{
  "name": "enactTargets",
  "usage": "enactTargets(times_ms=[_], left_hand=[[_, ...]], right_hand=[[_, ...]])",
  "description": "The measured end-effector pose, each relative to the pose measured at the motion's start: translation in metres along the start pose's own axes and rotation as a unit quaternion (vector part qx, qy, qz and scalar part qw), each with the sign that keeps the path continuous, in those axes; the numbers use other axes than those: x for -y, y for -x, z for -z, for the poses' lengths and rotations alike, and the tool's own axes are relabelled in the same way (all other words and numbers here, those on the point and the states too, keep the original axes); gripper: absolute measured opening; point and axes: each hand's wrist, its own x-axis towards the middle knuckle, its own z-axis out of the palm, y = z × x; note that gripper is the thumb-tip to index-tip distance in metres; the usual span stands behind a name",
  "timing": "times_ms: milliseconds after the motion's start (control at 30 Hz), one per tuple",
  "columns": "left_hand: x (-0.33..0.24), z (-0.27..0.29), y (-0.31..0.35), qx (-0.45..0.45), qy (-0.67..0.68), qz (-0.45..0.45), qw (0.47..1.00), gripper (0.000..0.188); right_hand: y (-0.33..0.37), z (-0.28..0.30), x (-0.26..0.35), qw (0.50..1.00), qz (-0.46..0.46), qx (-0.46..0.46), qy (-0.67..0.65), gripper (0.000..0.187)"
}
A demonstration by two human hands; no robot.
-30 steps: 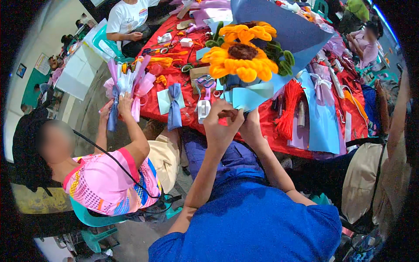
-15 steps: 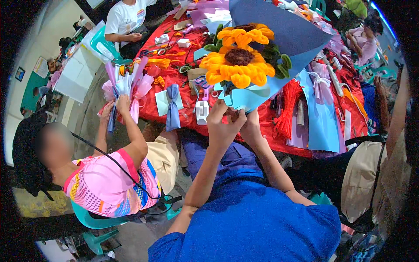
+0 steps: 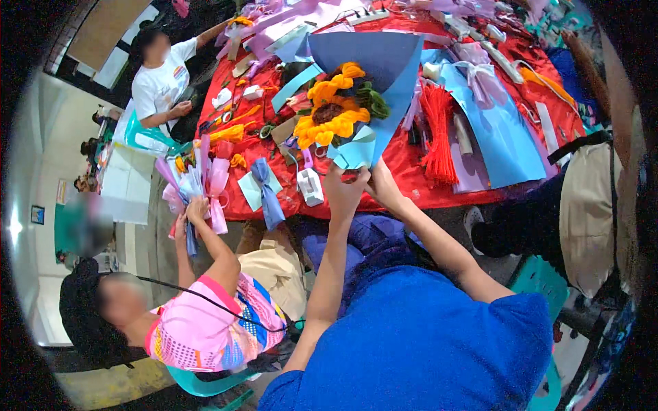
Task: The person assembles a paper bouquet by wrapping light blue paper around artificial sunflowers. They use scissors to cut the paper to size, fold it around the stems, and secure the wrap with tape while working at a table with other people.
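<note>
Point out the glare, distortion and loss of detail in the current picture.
Head view: a bright glare spot on the pale wall at far left, black around the fisheye rim; same head view: the room at left leans and curves, orange flowers read clearly, but the right hand's fingers are partly hidden.

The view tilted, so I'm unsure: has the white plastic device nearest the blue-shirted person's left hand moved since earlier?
No. Against the blue bow on the red-covered table, the white plastic device keeps its place to the right; the camera turned.
</note>
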Motion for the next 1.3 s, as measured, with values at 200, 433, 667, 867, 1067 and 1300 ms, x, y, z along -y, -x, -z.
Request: enactTargets(times_ms=[200,433,667,867,1067,1300], left_hand=[[0.005,-0.008,0.009,0.045,-0.024,0.002,0.999,0.025],[0.013,-0.013,0.019,0.053,-0.008,0.041,0.998,0.023],[0.032,-0.024,0.027,0.033,0.018,0.019,0.999,0.024],[0.042,-0.024,0.027,0.030,-0.006,-0.006,1.000,0.024],[0.034,-0.021,0.030,0.043,0.001,0.032,0.999,0.024],[0.019,-0.010,0.030,0.036,0.053,0.105,0.992,0.022]], right_hand=[[0.014,0.005,-0.001,0.998,-0.043,0.009,-0.042,0.062],[0.029,0.004,-0.010,0.980,-0.134,0.010,-0.146,0.059],[0.041,-0.003,-0.045,0.986,-0.121,0.021,-0.112,0.060],[0.043,-0.001,-0.049,0.992,-0.100,0.020,-0.071,0.061],[0.039,0.002,-0.048,0.987,-0.115,0.003,-0.112,0.046],[0.035,0.009,-0.028,0.985,-0.134,-0.005,-0.109,0.044]])
